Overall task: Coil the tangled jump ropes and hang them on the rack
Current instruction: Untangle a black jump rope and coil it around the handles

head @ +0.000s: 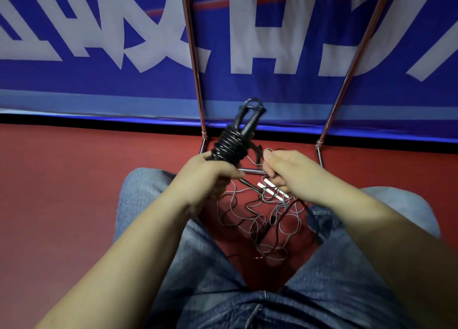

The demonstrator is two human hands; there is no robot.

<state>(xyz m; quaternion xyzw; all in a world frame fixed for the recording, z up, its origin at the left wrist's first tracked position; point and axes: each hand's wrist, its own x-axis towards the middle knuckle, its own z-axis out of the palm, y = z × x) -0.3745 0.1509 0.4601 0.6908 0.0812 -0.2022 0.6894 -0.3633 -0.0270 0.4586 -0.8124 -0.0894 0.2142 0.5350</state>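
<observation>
My left hand (210, 175) grips the lower end of a black jump rope (234, 140) whose cord is wound in tight turns around its two handles, which point up and away. My right hand (285, 170) pinches the loose black end of that cord just to the right of the bundle. Below my hands, a tangle of thin ropes (262, 219) lies on the red floor between my knees, with two white handles (272, 190) partly hidden under my right hand. The metal rack (198, 81) stands right behind, its base bar (250, 171) under my hands.
A blue banner with large white characters (99, 43) hangs behind the rack. The rack's right upright (352, 68) leans outward. My knees in blue jeans (138, 195) flank the tangle. Red floor (62, 180) stretches to the left.
</observation>
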